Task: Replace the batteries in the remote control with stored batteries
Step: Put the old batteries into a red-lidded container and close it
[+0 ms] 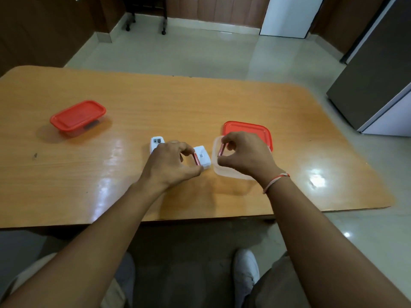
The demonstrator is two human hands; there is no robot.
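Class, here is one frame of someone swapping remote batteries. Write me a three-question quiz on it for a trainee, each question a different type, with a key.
1. True or false: the red rectangular plastic lid beside the open clear plastic container is still sealed on it.
2. Multiple choice: the right hand pinches A) a red cylindrical battery, B) a lid, C) nothing.
3. Fill in: the left hand holds a second red battery at the white plastic ______.

Key: 1 false; 2 A; 3 remote control. The closed red-lidded container sits untouched on the wooden table.
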